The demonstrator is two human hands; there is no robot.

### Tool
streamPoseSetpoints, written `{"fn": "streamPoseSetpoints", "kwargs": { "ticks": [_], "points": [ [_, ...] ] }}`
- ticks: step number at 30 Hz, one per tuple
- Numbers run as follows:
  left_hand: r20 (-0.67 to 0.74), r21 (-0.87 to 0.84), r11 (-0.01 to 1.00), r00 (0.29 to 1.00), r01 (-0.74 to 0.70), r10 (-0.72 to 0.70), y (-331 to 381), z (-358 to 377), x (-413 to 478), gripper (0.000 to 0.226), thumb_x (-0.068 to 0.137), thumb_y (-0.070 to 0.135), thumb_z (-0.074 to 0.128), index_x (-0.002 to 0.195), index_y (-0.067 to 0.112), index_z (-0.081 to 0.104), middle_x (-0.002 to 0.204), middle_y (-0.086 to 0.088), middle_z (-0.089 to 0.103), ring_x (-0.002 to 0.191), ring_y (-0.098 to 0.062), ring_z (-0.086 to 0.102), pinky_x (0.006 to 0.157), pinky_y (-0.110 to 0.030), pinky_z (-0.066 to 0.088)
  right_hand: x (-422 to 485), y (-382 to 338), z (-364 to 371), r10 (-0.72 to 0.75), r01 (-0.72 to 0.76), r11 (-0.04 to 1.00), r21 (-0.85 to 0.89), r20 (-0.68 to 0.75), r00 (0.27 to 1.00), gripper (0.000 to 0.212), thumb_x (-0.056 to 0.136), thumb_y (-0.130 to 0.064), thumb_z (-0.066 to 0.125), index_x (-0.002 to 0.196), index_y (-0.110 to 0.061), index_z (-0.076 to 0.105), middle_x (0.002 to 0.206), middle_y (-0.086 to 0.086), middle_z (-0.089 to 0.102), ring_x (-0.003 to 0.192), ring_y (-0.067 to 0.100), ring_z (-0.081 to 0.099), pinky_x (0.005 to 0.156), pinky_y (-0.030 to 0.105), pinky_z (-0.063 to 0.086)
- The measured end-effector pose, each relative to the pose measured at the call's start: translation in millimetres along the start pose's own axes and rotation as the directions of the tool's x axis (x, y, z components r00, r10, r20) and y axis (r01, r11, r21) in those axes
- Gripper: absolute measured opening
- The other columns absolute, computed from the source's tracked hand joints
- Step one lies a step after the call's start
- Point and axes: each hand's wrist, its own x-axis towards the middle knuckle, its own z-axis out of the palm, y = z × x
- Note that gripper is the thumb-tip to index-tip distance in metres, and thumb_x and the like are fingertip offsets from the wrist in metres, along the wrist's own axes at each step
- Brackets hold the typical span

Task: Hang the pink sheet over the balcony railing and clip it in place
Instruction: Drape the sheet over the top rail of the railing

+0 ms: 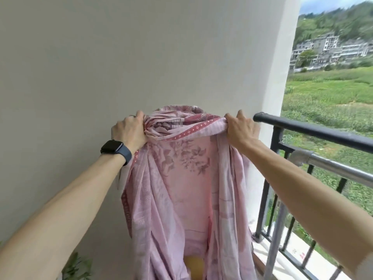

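Two grips, one sheet.

Item 1: pink sheet (181, 178), held up before the grey wall (101, 67). Its top edge was gathered into a bunch between the grips, and the rest hung toward 6 o'clock in long folds. It was not yet on the rail.

Item 2: left grip (129, 130), at the bunch's 9 o'clock, fingers curled tight round gathered cloth. A dark watch (114, 149) was on that wrist.

Item 3: right grip (239, 129), at 3 o'clock, clenched on the other gathered end, probably so the span could be lifted taut.

Item 4: balcony railing (314, 130), black and bare, just beside the right grip toward 3 o'clock.

No clips were visible.
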Motion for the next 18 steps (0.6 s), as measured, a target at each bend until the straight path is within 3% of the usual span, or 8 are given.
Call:
{"fn": "streamPoseSetpoints", "kwargs": {
  "ticks": [3, 5, 7, 10, 13, 16, 18],
  "points": [
    [-0.112, -0.028, 0.999, 0.993, 0.024, -0.027, 20, -23, 37, 0.028, 0.088, 0.028, 0.063, 0.107, 0.01, 0.053, 0.098, -0.023, 0.067, 0.087, -0.048, 0.064, 0.065, -0.043, 0.046, 41, 6, -28, 0.103, -0.113, 0.964, 0.242, 0.054, 0.993, 0.028, 0.093, -0.014, 0.042, 0.116, -0.021, 0.055, 0.112, 0.015, 0.054, 0.103, 0.039, 0.06, 0.077, 0.041, 0.042],
    [-0.178, -0.081, 0.996, 0.983, 0.032, -0.046, 36, -39, 56, 0.03, 0.089, 0.03, 0.063, 0.109, 0.01, 0.053, 0.099, -0.023, 0.066, 0.088, -0.049, 0.063, 0.065, -0.043, 0.044, 60, 14, -49, 0.156, -0.133, 0.913, 0.385, -0.028, 0.987, 0.027, 0.091, -0.015, 0.046, 0.116, -0.019, 0.055, 0.112, 0.017, 0.056, 0.105, 0.038, 0.058, 0.084, 0.039, 0.043],
    [-0.234, -0.123, 0.992, 0.972, 0.005, -0.034, 54, -55, 70, 0.034, 0.089, 0.035, 0.064, 0.109, 0.01, 0.053, 0.099, -0.024, 0.066, 0.087, -0.05, 0.062, 0.065, -0.044, 0.043, 71, 26, -71, 0.191, -0.12, 0.882, 0.456, -0.113, 0.975, 0.029, 0.087, -0.017, 0.052, 0.116, -0.017, 0.054, 0.113, 0.017, 0.057, 0.104, 0.037, 0.058, 0.081, 0.036, 0.041],
    [-0.283, -0.152, 0.987, 0.959, -0.05, 0.005, 84, -76, 82, 0.033, 0.087, 0.036, 0.065, 0.106, 0.012, 0.052, 0.095, -0.022, 0.066, 0.083, -0.048, 0.062, 0.064, -0.042, 0.042, 78, 57, -98, 0.205, -0.105, 0.824, 0.557, -0.121, 0.971, 0.036, 0.085, -0.02, 0.061, 0.12, -0.017, 0.056, 0.13, 0.018, 0.051, 0.113, 0.036, 0.056, 0.089, 0.038, 0.043],
    [-0.257, -0.15, 0.985, 0.965, -0.088, 0.047, 116, -84, 80, 0.028, 0.087, 0.031, 0.064, 0.103, 0.013, 0.05, 0.092, -0.02, 0.066, 0.08, -0.046, 0.063, 0.061, -0.038, 0.041, 80, 93, -105, 0.205, -0.129, 0.806, 0.578, -0.067, 0.977, 0.039, 0.084, -0.014, 0.061, 0.123, -0.015, 0.056, 0.143, 0.023, 0.042, 0.124, 0.039, 0.049, 0.103, 0.044, 0.043],
    [-0.195, -0.159, 0.98, 0.976, -0.123, 0.091, 154, -83, 66, 0.025, 0.086, 0.028, 0.062, 0.102, 0.014, 0.05, 0.093, -0.019, 0.066, 0.081, -0.044, 0.063, 0.061, -0.037, 0.041, 72, 135, -105, 0.252, -0.188, 0.815, 0.549, -0.044, 0.967, 0.036, 0.084, -0.013, 0.062, 0.119, -0.016, 0.056, 0.139, 0.023, 0.045, 0.117, 0.04, 0.053, 0.099, 0.043, 0.044],
    [-0.171, -0.165, 0.974, 0.977, -0.158, 0.13, 176, -85, 56, 0.023, 0.086, 0.029, 0.06, 0.102, 0.014, 0.051, 0.093, -0.018, 0.066, 0.08, -0.043, 0.063, 0.06, -0.036, 0.04, 61, 162, -108, 0.27, -0.223, 0.817, 0.532, -0.012, 0.963, 0.037, 0.08, -0.018, 0.071, 0.114, -0.016, 0.056, 0.126, 0.018, 0.054, 0.108, 0.035, 0.056, 0.09, 0.04, 0.047]
  ]
}}
